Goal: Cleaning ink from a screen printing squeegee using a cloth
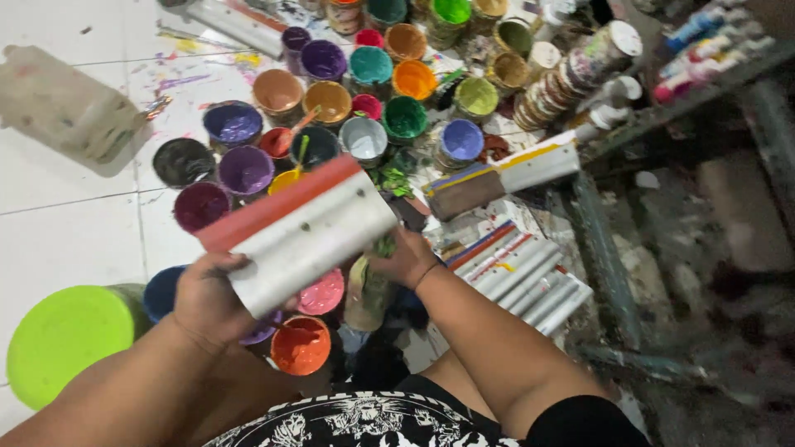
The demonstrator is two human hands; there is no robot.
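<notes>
Closest in, the left hand grips the lower end of a squeegee, fingers wrapped round its metal handle. Its long axis slants up and right, red blade edge away. Just beyond, the right hand is closed at the other end. Farther off, open paint pots crowd the floor.

The left hand grips the lower end of a wide squeegee with a pale metal handle and a red rubber blade, holding it tilted above a crowd of open round paint pots in purple, orange, teal, green and pink that stand on the white tiled floor. The right hand touches the squeegee's right edge, just beside a stained rag. More metal squeegees lie stacked to the right, and a large lime-green lid sits at lower left.
</notes>
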